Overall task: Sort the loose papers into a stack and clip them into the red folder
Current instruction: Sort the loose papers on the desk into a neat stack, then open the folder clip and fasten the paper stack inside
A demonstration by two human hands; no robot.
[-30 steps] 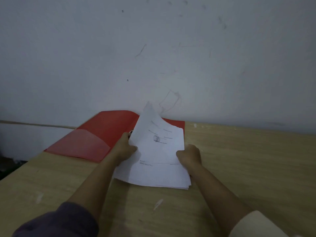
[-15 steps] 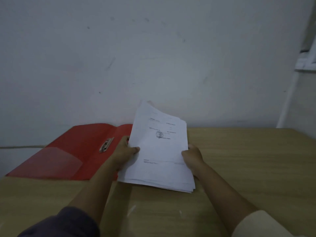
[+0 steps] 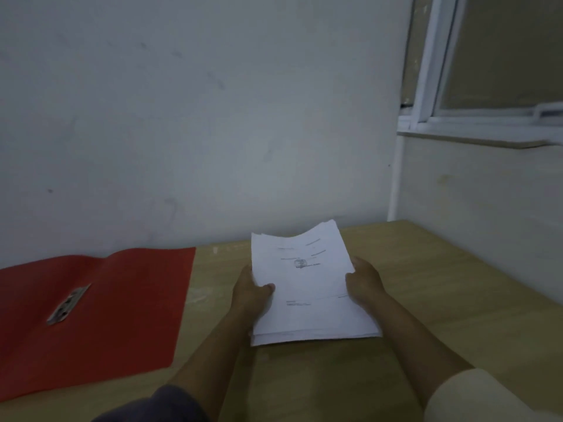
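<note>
A stack of white printed papers is held between both hands above the wooden table, its far end curling upward. My left hand grips the stack's left edge with the thumb on top. My right hand grips the right edge. The red folder lies open and flat on the table to the left, apart from the papers. Its metal clip lies along the middle fold.
A grey-white wall runs along the table's far edge. A window with a white frame and a ledge sits at the upper right, above a side wall that bounds the table's right edge.
The stack has come off the folder and moved right; it now sits over bare table. The view has swung right, so the folder lies further left and the window shows.
</note>
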